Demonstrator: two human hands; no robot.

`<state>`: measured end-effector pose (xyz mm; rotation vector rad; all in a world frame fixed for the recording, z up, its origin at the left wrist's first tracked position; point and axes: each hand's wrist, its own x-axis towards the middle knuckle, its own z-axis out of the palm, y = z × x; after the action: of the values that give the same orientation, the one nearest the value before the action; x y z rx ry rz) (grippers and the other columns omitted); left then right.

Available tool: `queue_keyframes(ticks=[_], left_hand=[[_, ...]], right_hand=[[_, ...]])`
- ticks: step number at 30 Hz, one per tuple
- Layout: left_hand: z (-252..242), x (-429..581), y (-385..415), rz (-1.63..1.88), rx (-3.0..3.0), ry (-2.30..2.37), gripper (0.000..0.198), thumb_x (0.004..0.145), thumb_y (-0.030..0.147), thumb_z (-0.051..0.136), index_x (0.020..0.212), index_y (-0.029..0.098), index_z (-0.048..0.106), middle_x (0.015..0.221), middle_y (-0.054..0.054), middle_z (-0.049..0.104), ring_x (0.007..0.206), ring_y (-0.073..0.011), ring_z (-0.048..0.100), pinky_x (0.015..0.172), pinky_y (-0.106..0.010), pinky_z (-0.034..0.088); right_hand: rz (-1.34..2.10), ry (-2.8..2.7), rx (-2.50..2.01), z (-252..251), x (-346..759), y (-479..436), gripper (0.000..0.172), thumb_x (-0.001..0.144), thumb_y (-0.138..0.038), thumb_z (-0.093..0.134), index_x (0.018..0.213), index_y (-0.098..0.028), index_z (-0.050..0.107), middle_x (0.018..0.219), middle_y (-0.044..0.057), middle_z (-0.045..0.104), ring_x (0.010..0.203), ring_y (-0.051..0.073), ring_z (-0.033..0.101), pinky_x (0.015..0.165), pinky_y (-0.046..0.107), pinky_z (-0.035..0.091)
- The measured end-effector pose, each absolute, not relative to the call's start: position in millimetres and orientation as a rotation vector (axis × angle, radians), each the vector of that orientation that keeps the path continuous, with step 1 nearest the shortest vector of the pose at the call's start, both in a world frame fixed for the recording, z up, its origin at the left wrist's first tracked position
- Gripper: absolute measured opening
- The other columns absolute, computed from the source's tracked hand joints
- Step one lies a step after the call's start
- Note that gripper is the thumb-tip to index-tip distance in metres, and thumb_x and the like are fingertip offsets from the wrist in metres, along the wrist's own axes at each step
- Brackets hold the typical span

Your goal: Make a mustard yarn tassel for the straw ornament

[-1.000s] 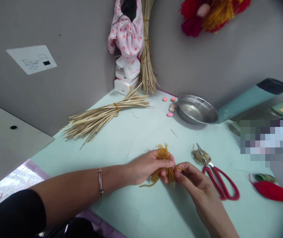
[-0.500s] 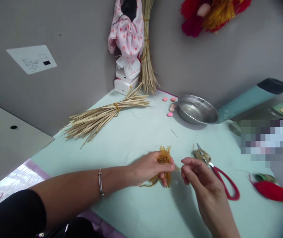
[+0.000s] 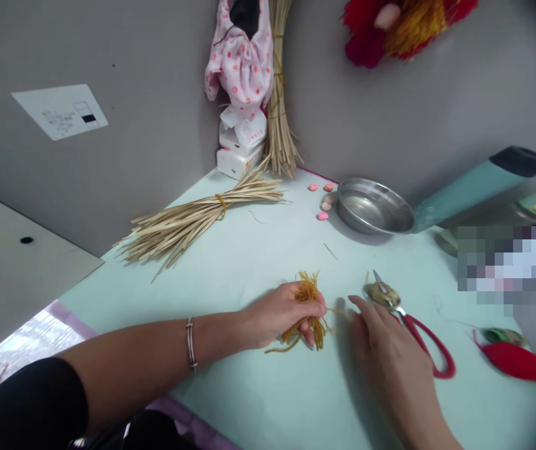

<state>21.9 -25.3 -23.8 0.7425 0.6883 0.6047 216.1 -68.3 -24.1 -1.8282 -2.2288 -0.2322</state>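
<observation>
My left hand (image 3: 291,312) is closed around a bundle of mustard-yellow yarn (image 3: 309,289), whose cut ends fan out above and below the fingers. One loose end trails down to the left. A single yarn strand (image 3: 338,311) runs from the bundle across to my right hand (image 3: 380,344), whose curled fingers are closed on it; the fingertips are partly hidden behind the back of the hand. Just beyond my right hand lie scissors (image 3: 429,344) with red handles, their blades by a small brownish-green wound bundle (image 3: 383,294).
A tied bundle of dried straw (image 3: 178,228) lies at the back left. Behind are a steel bowl (image 3: 374,209), several pink pieces (image 3: 323,216) and a teal tumbler (image 3: 474,187). Red yarn (image 3: 511,361) rests on the right. Tissue packs (image 3: 239,162) stand in the corner.
My right hand has turned palm-down, and more strand shows between my hands. The yarn bundle in my left hand has shifted slightly left.
</observation>
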Motion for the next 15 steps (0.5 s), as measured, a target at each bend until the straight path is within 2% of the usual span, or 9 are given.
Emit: queue_keyframes(ticks=[3, 5, 7, 11, 15], left_hand=[[-24, 22, -26, 0.591, 0.780, 0.700, 0.007, 0.075, 0.022, 0.058, 0.077, 0.017, 0.053, 0.047, 0.009, 0.041, 0.042, -0.0084, 0.050, 0.050, -0.021, 0.045], [-25, 22, -27, 0.582, 0.806, 0.686, 0.008, 0.076, 0.023, 0.058, 0.079, 0.017, 0.054, 0.047, 0.009, 0.041, 0.043, -0.0083, 0.050, 0.051, -0.021, 0.044], [-27, 22, -28, 0.570, 0.830, 0.667, 0.010, 0.076, 0.025, 0.059, 0.081, 0.017, 0.055, 0.049, 0.008, 0.043, 0.044, -0.0082, 0.051, 0.051, -0.021, 0.043], [-28, 22, -29, 0.535, 0.849, 0.650, 0.014, 0.076, 0.027, 0.061, 0.083, 0.017, 0.055, 0.056, 0.006, 0.049, 0.046, -0.0073, 0.051, 0.049, -0.019, 0.040], [-27, 23, -30, 0.544, 0.812, 0.662, 0.018, 0.078, 0.034, 0.060, 0.086, 0.018, 0.054, 0.060, 0.005, 0.051, 0.047, -0.0065, 0.049, 0.051, -0.020, 0.043]], right_hand=[[0.073, -2.016, -1.896, -18, 218, -67, 0.031, 0.094, -0.036, 0.041, 0.110, -0.020, 0.063, 0.101, 0.010, 0.067, 0.089, 0.028, 0.063, 0.070, 0.036, 0.045], [0.364, -1.883, -1.802, -10, 213, -69, 0.029, 0.093, -0.041, 0.044, 0.108, -0.023, 0.061, 0.103, 0.007, 0.065, 0.094, 0.024, 0.061, 0.076, 0.033, 0.045], [0.647, -1.817, -1.715, -2, 205, -71, 0.029, 0.094, -0.044, 0.044, 0.103, -0.023, 0.061, 0.095, 0.005, 0.065, 0.088, 0.021, 0.060, 0.073, 0.029, 0.045], [1.158, -1.808, -1.566, 6, 194, -71, 0.033, 0.093, -0.044, 0.045, 0.076, -0.020, 0.060, 0.072, 0.002, 0.059, 0.070, 0.017, 0.053, 0.064, 0.026, 0.042], [1.188, -1.614, -1.568, 4, 192, -71, 0.028, 0.089, -0.042, 0.054, 0.074, -0.020, 0.062, 0.070, 0.001, 0.059, 0.069, 0.017, 0.051, 0.063, 0.025, 0.041]])
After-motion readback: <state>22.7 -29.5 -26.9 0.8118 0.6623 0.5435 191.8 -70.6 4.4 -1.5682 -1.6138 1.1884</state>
